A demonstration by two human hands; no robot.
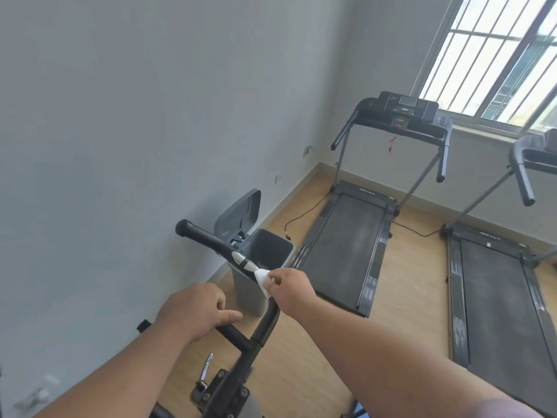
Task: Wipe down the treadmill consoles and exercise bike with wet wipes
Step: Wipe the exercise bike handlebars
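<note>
The exercise bike's black handlebar (208,236) rises from the bottom centre toward the upper left, with a silver sensor band partway along. My right hand (291,283) pinches a white wet wipe (262,280) against the bar just below that band. My left hand (196,309) grips the short lower handle (235,333) of the same handlebar. One treadmill (346,251) stands ahead with its black console (404,108) under the window. A second treadmill (497,297) is at the right, its console cut off by the frame edge.
A grey pedal bin (259,267) with its lid up stands against the wall just behind the handlebar. A black power cable (301,218) runs over the wooden floor beside the first treadmill. A barred window fills the upper right.
</note>
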